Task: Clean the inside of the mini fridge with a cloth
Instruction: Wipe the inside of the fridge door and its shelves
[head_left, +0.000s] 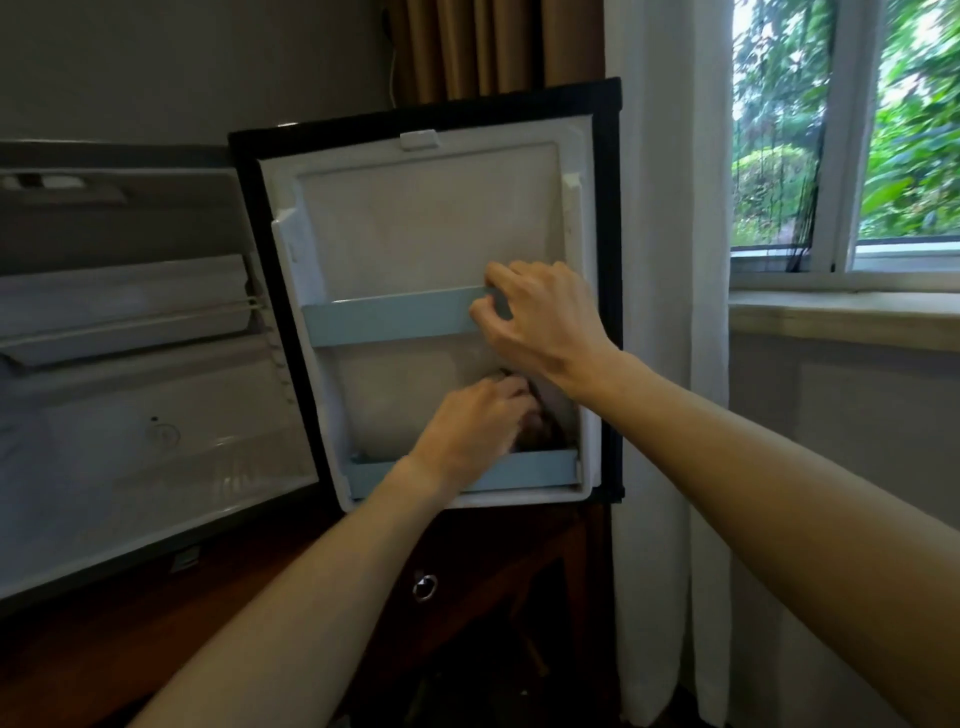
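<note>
A dark cloth (540, 421), mostly hidden, sat bunched in the lower right corner of the open fridge door (431, 218), just above the lower rail (540, 467). The left hand (470, 431) clutched it with curled fingers. The right hand (540, 317) pinched the right end of the pale blue upper rail (389, 317). The door liner was smooth white plastic, black-edged. Left of the door gaped the fridge cavity (130, 452), its white walls glossy. A white curtain (670, 364) hung close beside the door's right edge, over a dark wooden surface (156, 623).

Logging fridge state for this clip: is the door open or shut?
Open: the door is swung wide, its inner liner and blue rails facing the camera, beside the exposed interior.
</note>
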